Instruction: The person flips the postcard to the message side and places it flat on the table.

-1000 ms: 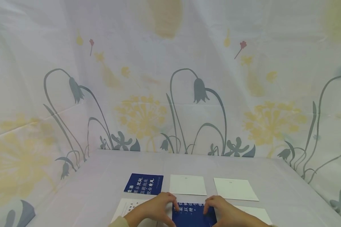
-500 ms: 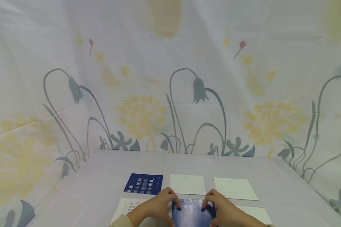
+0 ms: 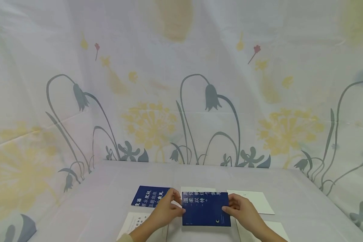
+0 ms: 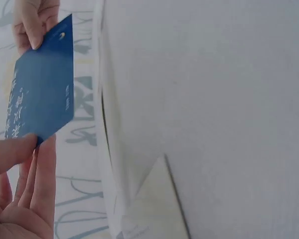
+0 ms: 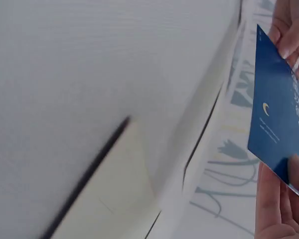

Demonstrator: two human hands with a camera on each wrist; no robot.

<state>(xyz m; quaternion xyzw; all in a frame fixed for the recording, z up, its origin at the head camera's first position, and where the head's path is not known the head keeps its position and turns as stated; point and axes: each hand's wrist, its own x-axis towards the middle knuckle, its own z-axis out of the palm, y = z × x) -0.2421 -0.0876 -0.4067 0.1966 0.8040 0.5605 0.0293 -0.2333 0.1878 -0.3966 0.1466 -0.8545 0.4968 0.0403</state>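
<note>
Between my two hands a dark blue postcard (image 3: 203,215) with white lettering and a small yellow moon is held up, tilted toward the head camera. My left hand (image 3: 166,210) pinches its left edge, thumb on the printed face and fingers behind. The right hand (image 3: 244,211) grips the opposite edge the same way. In the left wrist view the postcard (image 4: 50,84) is seen raised over the table, with the left thumb on its near corner. From the right wrist the postcard (image 5: 274,114) shows its moon print, the right thumb pressing near its lower edge.
Another blue postcard (image 3: 148,195) lies at the back left, partly behind the left hand. White cards lie at the back middle (image 3: 196,189) and back right (image 3: 260,203). A printed white card (image 3: 131,223) is at front left, and a white card (image 3: 276,228) at front right.
The blue postcard has come up off the table and away from the body, its face tipped toward the head camera. Both hands have shifted from its top corners to its side edges.
</note>
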